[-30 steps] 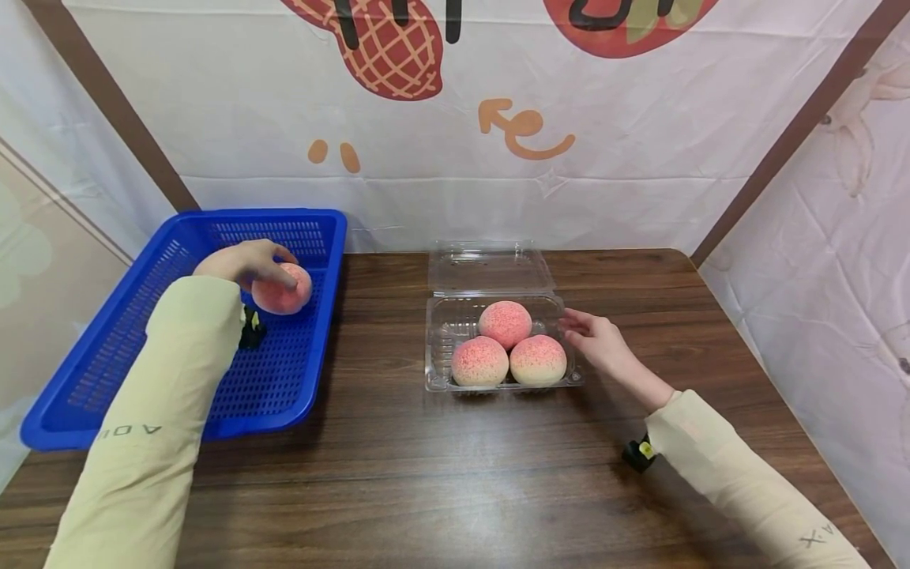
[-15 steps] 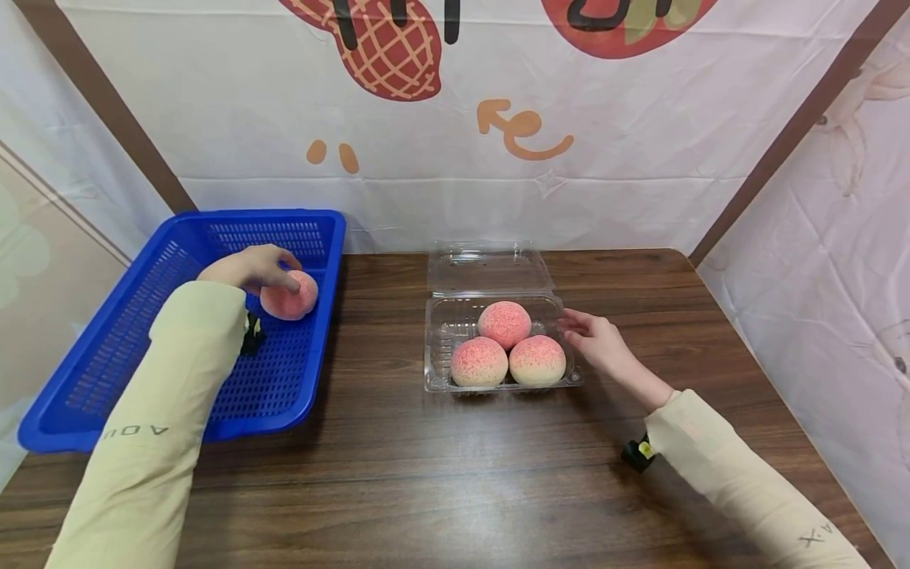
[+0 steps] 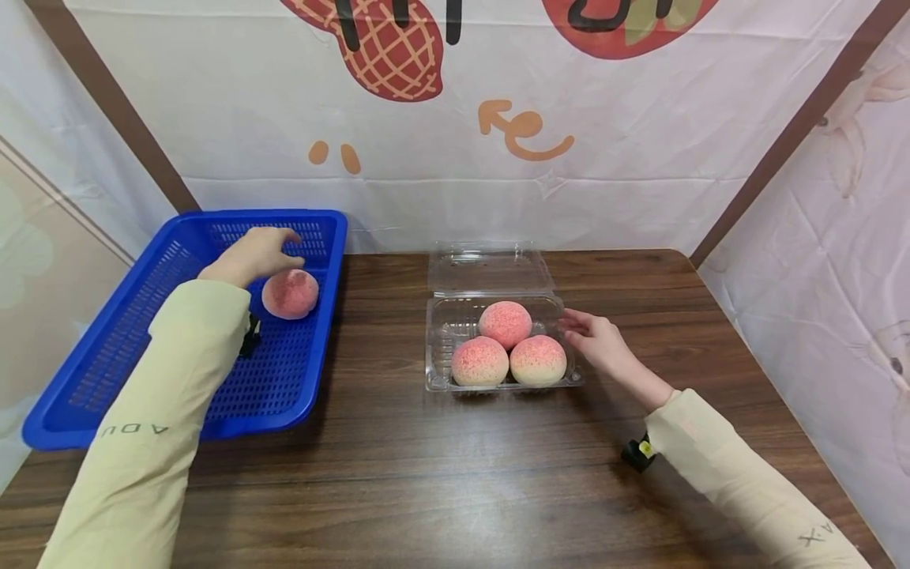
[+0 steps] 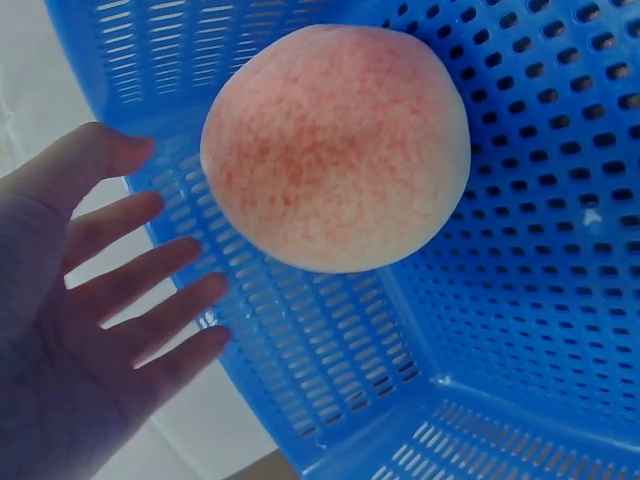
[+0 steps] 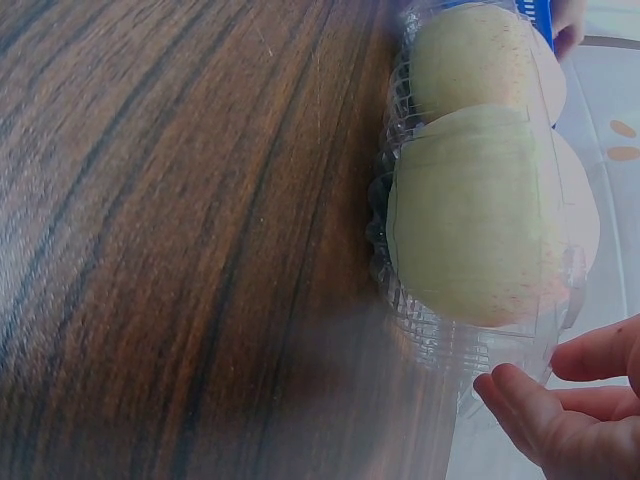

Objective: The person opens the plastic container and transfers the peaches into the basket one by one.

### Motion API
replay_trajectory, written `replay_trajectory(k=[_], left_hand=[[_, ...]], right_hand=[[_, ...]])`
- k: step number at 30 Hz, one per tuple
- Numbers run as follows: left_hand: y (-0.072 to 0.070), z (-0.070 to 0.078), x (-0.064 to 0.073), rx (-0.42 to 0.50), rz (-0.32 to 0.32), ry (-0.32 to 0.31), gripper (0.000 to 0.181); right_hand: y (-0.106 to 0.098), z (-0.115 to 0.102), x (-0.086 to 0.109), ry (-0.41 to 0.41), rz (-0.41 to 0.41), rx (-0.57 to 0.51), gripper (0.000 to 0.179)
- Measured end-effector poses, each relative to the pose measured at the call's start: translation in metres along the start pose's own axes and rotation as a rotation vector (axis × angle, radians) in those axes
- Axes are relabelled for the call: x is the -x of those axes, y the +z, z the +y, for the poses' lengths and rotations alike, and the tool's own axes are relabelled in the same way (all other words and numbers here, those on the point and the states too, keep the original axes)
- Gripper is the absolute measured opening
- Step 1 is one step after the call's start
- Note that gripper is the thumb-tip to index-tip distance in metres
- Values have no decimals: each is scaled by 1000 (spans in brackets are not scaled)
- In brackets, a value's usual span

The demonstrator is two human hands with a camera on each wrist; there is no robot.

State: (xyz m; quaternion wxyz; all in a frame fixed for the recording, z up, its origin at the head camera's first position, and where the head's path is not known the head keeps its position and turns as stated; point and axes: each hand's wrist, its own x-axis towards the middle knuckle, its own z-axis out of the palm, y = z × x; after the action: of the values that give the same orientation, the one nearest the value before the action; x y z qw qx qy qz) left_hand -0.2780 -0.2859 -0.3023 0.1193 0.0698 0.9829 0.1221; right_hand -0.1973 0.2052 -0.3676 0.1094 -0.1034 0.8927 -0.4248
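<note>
A pink speckled peach (image 3: 290,295) lies in the blue plastic basket (image 3: 328,340), near its right wall. My left hand (image 3: 259,251) is just above and behind this peach, fingers spread and holding nothing. In the left wrist view a gap shows between those fingertips and the peach (image 4: 335,150). Three more peaches (image 3: 505,324) sit in a clear plastic clamshell box (image 3: 441,336) whose lid (image 3: 490,267) is folded back. My right hand (image 3: 600,341) pinches the box's right rim; in the right wrist view, thumb and fingertips (image 5: 510,385) meet at the box's corner.
The brown wooden table (image 3: 455,474) carries the basket at left and the box in the middle. A printed white cloth (image 3: 626,142) hangs behind the table's back edge. A small black device (image 3: 637,453) sits at the right wrist.
My left hand lowered the peach toward the basket's right side, then let it go and lifted slightly. The right hand and the box have stayed in place.
</note>
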Motion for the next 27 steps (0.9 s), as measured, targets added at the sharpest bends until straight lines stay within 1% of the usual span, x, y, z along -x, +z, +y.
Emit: replay_trajectory(k=[7, 11, 17, 21, 27], left_hand=[[-9, 5, 1, -15, 112, 14, 54], [-11, 8, 2, -36, 174, 29, 54], [-13, 11, 3, -68, 252, 54, 54], [-16, 14, 5, -82, 288, 63, 54], [-17, 23, 6, -83, 332, 85, 54]], right_hand=[[0, 1, 0, 11, -1, 3, 44], [0, 0, 0, 9, 6, 7, 44], [0, 0, 0, 0, 2, 0, 44], [0, -1, 0, 5, 0, -2, 44], [1, 0, -1, 1, -1, 3, 44]])
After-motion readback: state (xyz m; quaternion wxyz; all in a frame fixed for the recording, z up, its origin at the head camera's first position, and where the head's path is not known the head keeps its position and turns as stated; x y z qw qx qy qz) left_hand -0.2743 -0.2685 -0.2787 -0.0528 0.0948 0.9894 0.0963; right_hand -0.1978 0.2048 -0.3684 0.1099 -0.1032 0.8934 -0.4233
